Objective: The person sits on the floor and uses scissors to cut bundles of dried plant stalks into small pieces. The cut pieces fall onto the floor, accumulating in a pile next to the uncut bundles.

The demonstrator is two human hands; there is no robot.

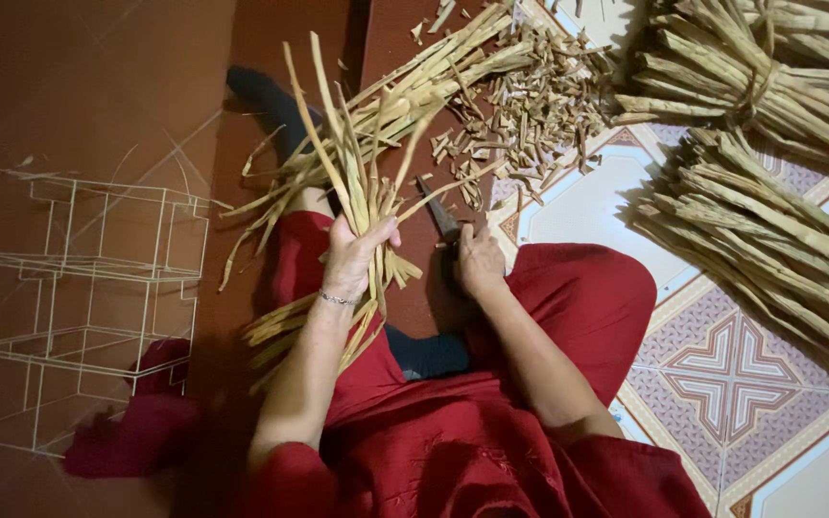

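Two hands low: left hand (355, 251) gripping straw bunch (362, 182), right hand (480, 259) on knife (438, 216).

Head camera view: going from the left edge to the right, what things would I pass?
White wire frame → left hand gripping a bunch of dried strips → right hand on a knife → tied bundles of dried stalks.

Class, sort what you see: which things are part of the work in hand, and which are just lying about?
In use: left hand, stalks it grips, right hand, knife.
Lying about: wire frame, tied bundles, cut scraps, tiled floor.
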